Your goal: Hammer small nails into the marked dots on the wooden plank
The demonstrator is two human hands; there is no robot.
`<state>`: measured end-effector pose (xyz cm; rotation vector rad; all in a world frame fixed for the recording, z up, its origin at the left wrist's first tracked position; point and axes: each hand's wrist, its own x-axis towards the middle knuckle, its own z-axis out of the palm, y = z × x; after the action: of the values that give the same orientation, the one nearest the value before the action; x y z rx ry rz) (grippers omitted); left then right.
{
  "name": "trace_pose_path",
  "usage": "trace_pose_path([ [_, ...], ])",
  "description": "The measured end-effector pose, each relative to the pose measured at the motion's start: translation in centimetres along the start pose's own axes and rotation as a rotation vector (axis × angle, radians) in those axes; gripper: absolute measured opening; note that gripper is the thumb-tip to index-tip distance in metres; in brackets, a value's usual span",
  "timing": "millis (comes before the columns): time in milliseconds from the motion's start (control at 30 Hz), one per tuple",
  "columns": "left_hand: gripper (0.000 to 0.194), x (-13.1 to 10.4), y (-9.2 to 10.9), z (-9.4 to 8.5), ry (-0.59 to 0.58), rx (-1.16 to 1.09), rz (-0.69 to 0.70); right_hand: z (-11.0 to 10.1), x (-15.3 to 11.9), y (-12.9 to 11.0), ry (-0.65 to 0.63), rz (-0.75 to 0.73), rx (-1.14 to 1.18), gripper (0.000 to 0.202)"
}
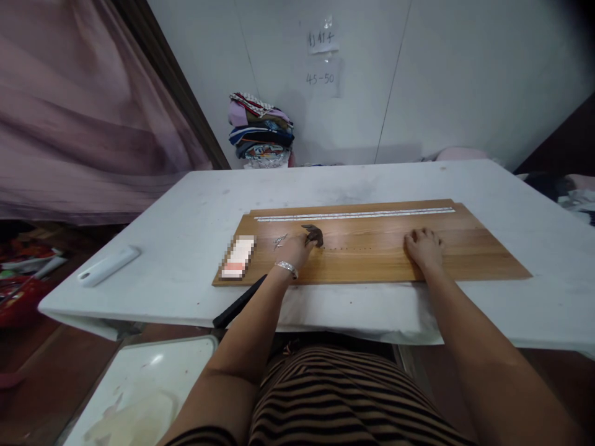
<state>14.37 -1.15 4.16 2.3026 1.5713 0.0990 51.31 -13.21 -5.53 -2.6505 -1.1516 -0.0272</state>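
My left hand (295, 251), with a bracelet at the wrist, is closed round the neck of a claw hammer, just below its dark metal head (315, 235). The black handle (239, 303) slants out under my left forearm past the front edge. A wooden board (385, 266) lies under both hands. My right hand (425, 248) rests on the board's right part, fingers spread and holding nothing. Loose nails (280, 240) lie just beyond my left hand. Between the hands runs a row of small dark dots (346, 249); whether they are nail heads or holes is too small to tell.
A white measuring strip (356, 214) runs along the board's far side. A pixelated rectangle (238, 257) covers something at its left end. A white cylindrical object (109, 265) lies left on the white table (162, 223). Folded cloths (261, 131) are stacked behind, and a white stool (153, 365) stands below.
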Motion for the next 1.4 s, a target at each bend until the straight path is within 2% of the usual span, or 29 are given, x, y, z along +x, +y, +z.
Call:
trace_pose_path([
  [167,0.041,0.03,-0.06,-0.21,-0.020,-0.001,-0.042,-0.02,0.02,0.03,0.000,-0.014,-0.004,0.057],
  [433,0.033,-0.19,0.13,0.21,-0.008,0.024,-0.001,-0.13,-0.08,-0.13,-0.004,-0.002,-0.018,0.059],
  [600,0.035,0.00,-0.21,0.34,0.009,0.004,0.025,0.02,0.10,-0.02,-0.021,0.000,-0.018,0.058],
  [833,0.040,0.14,-0.32,0.25,-0.002,-0.004,-0.039,0.26,0.17,0.15,-0.003,-0.004,-0.015,0.057],
  [1133,0.033,-0.08,-0.08,0.32,0.021,0.011,0.026,0.10,0.15,0.07,-0.012,-0.005,-0.019,0.059],
  [1400,0.041,0.02,-0.14,-0.13,-0.013,-0.011,-0.033,0.09,0.08,0.08,0.001,-0.006,-0.017,0.057],
])
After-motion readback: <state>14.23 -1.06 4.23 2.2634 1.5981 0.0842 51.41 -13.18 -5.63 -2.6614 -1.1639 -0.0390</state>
